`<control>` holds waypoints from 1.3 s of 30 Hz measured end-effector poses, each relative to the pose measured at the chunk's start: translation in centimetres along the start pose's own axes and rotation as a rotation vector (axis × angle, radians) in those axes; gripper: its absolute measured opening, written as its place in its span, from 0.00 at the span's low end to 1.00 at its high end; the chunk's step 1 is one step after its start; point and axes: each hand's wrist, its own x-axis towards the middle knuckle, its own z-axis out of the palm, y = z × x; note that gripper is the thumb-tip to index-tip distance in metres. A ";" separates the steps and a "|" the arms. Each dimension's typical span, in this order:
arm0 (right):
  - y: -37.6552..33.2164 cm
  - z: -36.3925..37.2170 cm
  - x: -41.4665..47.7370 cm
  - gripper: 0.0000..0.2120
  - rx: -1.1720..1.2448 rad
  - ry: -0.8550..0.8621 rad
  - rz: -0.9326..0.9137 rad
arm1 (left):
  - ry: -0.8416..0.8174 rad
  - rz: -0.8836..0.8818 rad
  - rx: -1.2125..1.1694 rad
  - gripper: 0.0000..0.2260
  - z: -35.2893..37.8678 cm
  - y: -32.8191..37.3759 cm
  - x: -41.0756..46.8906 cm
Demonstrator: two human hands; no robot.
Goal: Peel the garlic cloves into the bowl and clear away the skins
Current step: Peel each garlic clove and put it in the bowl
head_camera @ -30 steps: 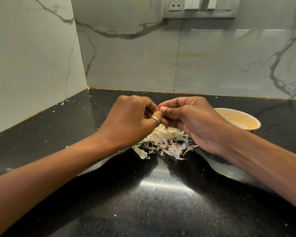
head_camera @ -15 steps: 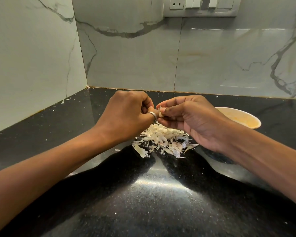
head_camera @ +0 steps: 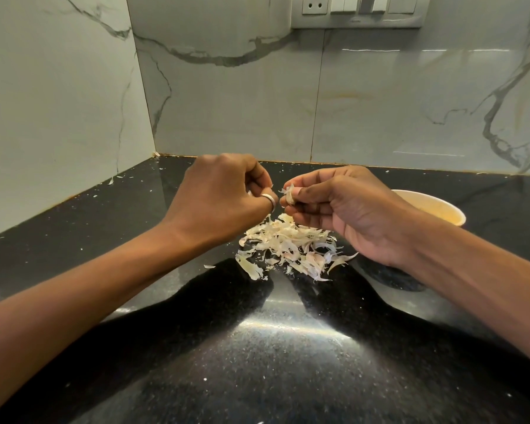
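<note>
We pinch part-peeled clove (head_camera: 289, 194) in right hand (head_camera: 343, 206); left hand (head_camera: 224, 194) curled, contents unclear. Skins (head_camera: 288, 249) heaped on bench (head_camera: 257, 362), uncleared; bowl (head_camera: 441, 209) right.

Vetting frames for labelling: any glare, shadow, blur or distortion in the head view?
Head view: glare streak on the countertop nearer than the skins pile; dark arm shadows flank it; wall edges bow from the wide lens; garlic clove in the right hand is sharp.
</note>
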 end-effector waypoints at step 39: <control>0.2 0.1 0.2 0.14 -0.114 -0.039 -0.050 | -0.061 0.163 -0.014 0.07 0.3 -0.5 0.0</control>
